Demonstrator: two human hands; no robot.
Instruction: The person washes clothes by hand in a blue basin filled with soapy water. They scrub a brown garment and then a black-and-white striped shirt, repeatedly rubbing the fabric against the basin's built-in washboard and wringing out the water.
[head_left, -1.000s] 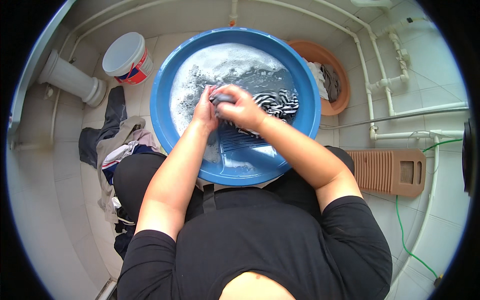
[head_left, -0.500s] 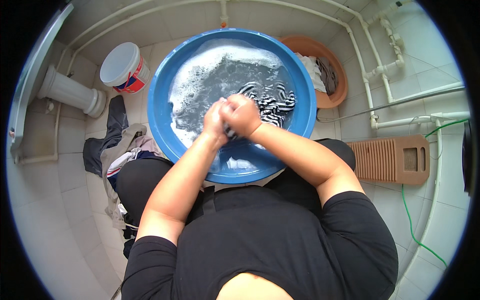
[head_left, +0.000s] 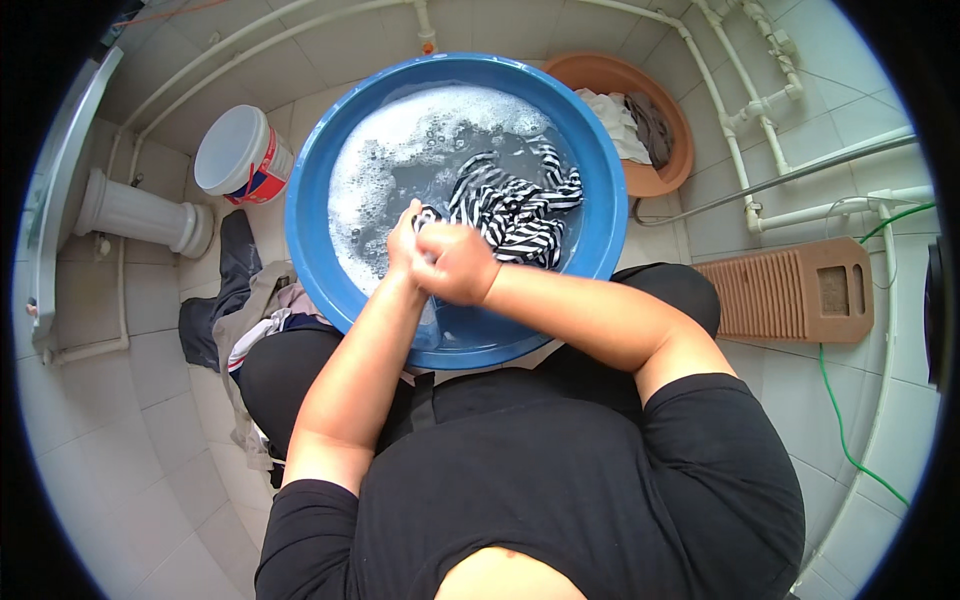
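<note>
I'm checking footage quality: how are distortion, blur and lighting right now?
Head view: white pipes bow near the dark rim; head view: the right hand looks slightly blurred, the striped cloth crisper; head view: light is bright and soft, the foam nearly white.

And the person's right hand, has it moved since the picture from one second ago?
Yes, the right hand moved toward the person, nearer the close rim of the round blue plastic basin.
</note>
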